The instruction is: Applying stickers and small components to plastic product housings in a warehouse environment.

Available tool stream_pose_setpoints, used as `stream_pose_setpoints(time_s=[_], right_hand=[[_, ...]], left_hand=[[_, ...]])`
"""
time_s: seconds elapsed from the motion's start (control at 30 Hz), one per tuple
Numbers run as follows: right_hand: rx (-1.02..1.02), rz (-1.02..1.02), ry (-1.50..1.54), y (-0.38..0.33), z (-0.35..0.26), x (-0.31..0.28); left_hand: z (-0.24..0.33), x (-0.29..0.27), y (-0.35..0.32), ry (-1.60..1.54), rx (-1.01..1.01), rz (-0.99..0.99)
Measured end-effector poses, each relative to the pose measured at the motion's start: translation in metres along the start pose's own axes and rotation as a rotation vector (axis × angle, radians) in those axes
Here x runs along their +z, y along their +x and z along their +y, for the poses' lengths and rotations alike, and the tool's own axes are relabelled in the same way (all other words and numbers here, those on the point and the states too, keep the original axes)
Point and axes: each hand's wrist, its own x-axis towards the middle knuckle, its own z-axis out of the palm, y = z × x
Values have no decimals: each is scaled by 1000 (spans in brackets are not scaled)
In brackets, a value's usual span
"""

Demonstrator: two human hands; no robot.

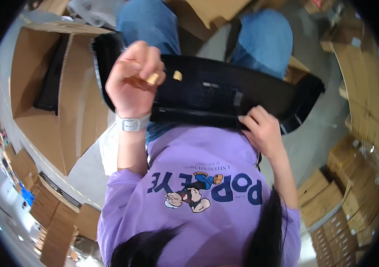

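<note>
A long, glossy black plastic panel (198, 100) with curved ends lies across my lap, below my knees. My left hand (131, 80) is raised over the panel's left part, fingers curled in, closed on a small yellow piece (152, 79). Another small yellow piece (177, 75) sits on the panel's surface, just right of that hand. On the panel's near edge, right of its middle, my right hand (261, 126) is closed with its fingers bent over the rim. A small greyish strip shows on the panel near those fingers.
To the left stands an open cardboard box (85, 98) with a dark part (53, 80) inside. Another open carton (216, 11) is beyond my knees. Stacked cardboard boxes (323, 196) line the right, and more cartons (56, 218) stand at lower left. Clear plastic wrap (93, 13) lies at upper left.
</note>
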Motion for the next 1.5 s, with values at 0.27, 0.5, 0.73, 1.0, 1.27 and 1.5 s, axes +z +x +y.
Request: stream_pose_setpoints(time_s=[0.27, 0.5, 0.73, 1.0, 1.27, 1.5], right_hand=[[11, 23, 44, 6, -9, 2], [3, -20, 50, 16, -4, -2], [-144, 77, -107, 12, -11, -2], [-165, 108, -168, 32, -48, -110], [-487, 261, -395, 168, -104, -152], [-949, 188, -321, 349, -217, -76]], left_hand=[[7, -5, -23, 854, 242, 106], [-14, -19, -6, 1910, 387, -436], [-6, -19, -12, 1729, 315, -407], [81, -3, -85, 412, 648, -692], [-1, -48, -86, 107, 5, -635], [-44, -79, -88, 378, 236, -705]])
